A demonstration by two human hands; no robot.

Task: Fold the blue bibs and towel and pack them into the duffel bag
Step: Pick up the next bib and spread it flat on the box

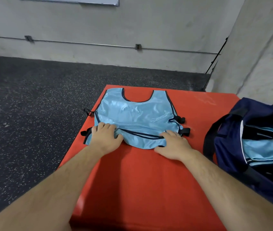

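Note:
A light blue mesh bib (135, 114) with dark trim and black side straps lies spread on the red mat (140, 180), its neck hole pointing away from me. My left hand (105, 136) grips the bib's near left corner, fingers curled over the fabric. My right hand (174, 145) lies on the near right corner with its fingers on the cloth. The near hem is bunched up between the hands. A navy duffel bag (229, 147) stands open at the right, with light blue fabric (264, 149) inside it.
The red mat sits on a dark speckled floor (32, 114) that drops off to the left. A grey concrete wall (115, 30) with a metal conduit runs behind, and a pillar (257, 55) stands at the right behind the bag.

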